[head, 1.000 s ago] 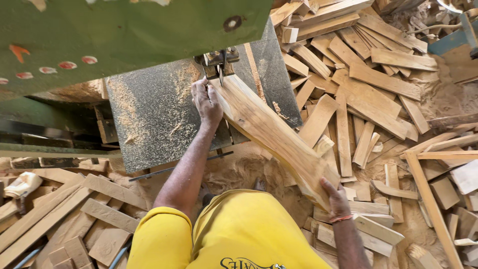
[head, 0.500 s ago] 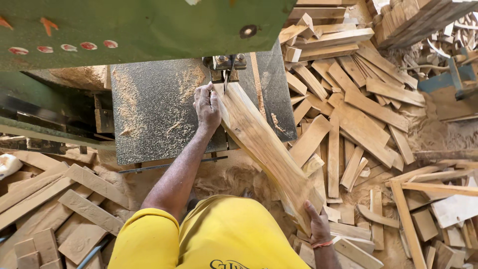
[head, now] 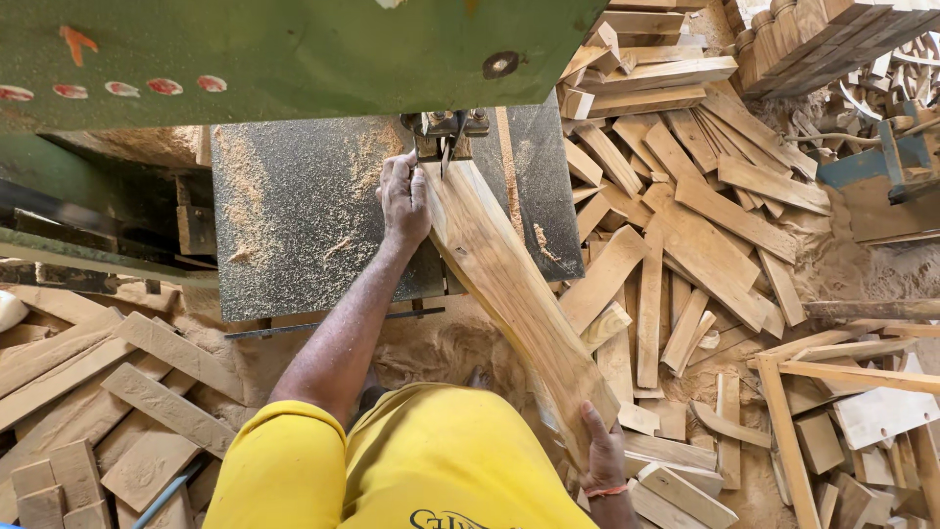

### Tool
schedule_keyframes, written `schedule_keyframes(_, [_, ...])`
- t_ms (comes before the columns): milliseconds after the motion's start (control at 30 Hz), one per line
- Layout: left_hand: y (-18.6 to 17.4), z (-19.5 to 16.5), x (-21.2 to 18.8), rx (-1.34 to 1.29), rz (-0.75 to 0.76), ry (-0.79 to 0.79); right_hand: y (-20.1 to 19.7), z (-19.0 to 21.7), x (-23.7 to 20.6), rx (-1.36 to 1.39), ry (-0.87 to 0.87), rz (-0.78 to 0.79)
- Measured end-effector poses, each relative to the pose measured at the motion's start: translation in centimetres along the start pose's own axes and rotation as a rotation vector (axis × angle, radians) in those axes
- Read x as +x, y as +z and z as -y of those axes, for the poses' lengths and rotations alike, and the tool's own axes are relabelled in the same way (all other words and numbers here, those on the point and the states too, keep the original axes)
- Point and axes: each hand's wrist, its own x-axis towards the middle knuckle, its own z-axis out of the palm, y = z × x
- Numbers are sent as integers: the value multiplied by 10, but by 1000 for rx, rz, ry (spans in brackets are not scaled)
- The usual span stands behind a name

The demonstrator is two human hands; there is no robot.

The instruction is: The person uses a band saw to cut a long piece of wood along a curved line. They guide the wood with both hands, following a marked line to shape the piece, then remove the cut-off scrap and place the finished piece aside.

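A long pale wooden plank (head: pixel 509 284) lies slanted across the grey, sawdust-covered saw table (head: pixel 294 225). Its far end meets the saw blade and guide (head: pixel 448 137) under the green machine housing (head: pixel 294 49). My left hand (head: pixel 403 201) presses flat against the plank's left side close to the blade. My right hand (head: pixel 605 453) grips the plank's near end, low and beside my yellow shirt.
Heaps of cut wood offcuts (head: pixel 685 225) cover the sawdust floor to the right, and more pieces (head: pixel 108 392) lie to the left. A stack of shaped wooden parts (head: pixel 832 39) stands at the top right, beside a blue metal object (head: pixel 886 162).
The plank's far end has moved up to the blade, with my left hand following it forward. My right hand has stayed on the near end.
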Motion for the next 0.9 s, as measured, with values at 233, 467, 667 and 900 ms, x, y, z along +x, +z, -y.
schedule_keyframes(233, [0,0,6,-47,31,-68,24,8,-26,124,85,-26])
schedule_keyframes(467, [-4,-3,13,-68,33,-43,40,12,-35,111,57,-25])
schedule_keyframes(667, [-7,-4,16,-54,55,-11,43,10,-41,82,106,-49])
schedule_keyframes(900, [-6,0,5,-34,125,-176,20,7,-36,33,92,35])
